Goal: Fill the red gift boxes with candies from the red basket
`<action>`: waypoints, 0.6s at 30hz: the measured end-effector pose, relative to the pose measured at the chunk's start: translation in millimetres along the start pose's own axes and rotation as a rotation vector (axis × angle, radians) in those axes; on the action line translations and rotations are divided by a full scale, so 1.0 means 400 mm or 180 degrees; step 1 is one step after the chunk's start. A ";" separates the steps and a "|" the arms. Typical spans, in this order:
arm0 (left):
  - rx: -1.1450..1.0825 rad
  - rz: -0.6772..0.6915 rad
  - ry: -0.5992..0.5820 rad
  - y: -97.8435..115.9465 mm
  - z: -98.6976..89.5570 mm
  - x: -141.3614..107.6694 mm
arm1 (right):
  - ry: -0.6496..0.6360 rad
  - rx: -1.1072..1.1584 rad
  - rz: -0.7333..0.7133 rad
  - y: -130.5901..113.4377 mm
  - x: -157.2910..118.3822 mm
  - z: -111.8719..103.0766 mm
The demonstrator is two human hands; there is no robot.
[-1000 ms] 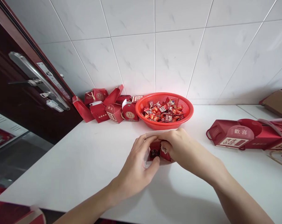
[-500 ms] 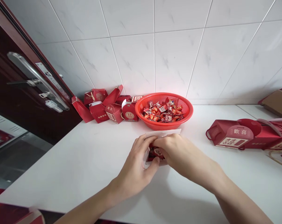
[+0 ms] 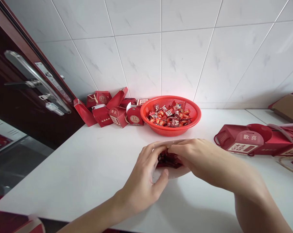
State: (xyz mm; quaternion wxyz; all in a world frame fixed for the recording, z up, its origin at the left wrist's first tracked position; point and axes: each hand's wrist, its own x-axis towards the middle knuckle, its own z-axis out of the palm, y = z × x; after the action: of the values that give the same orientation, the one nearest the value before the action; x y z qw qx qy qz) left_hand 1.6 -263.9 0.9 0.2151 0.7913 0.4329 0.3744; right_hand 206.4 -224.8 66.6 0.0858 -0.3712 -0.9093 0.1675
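In the head view, I saw two hands busy over a small box (image 3: 179, 173) on the white table (image 3: 88, 171). The box stood near the middle, just in front of the red basket (image 3: 198, 120). Its top was open, and its white flaps stuck out around the hole.

The left hand (image 3: 145, 179) held the left side of the box. Its fingers were bent over the far edge, and its thumb was on the near side, so there was a wide gap between thumb and fingers, with the box in it. The right hand (image 3: 201, 158) came over the right side. Its fingers were curled close together, and they dipped into the hole. I could not see the tips, so I cannot tell if they pinched anything.

Inside the box lay some dark red sweets (image 3: 170, 159), packed close, partly hidden by the hands. More sweets (image 3: 170, 113) in shiny red wrappers lay in a heap in the basket.

To the left of the basket, a bunch of red boxes (image 3: 118, 117) stood by the tiled wall (image 3: 136, 64). Other red boxes (image 3: 244, 140) sat over on the right side of the table. A dark door (image 3: 17, 103) with a silver handle was on the far left.
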 end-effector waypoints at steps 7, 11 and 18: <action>0.0092 0.0021 -0.0003 -0.009 -0.002 0.014 | -0.0054 -0.0194 0.0042 -0.003 -0.015 -0.008; 0.0131 0.0063 -0.0056 -0.010 0.002 0.026 | -0.0260 -0.0776 -0.0041 -0.039 0.005 0.025; 0.0223 0.0048 -0.0172 -0.002 0.001 0.040 | -0.1477 -0.1041 0.0228 -0.056 0.115 0.027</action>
State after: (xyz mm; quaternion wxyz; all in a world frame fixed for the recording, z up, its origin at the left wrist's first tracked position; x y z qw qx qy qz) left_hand 7.1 -249.8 6.5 0.1961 0.8114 0.4338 0.3391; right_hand 156.3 -209.9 66.4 -0.1915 -0.3637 -0.9059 0.1020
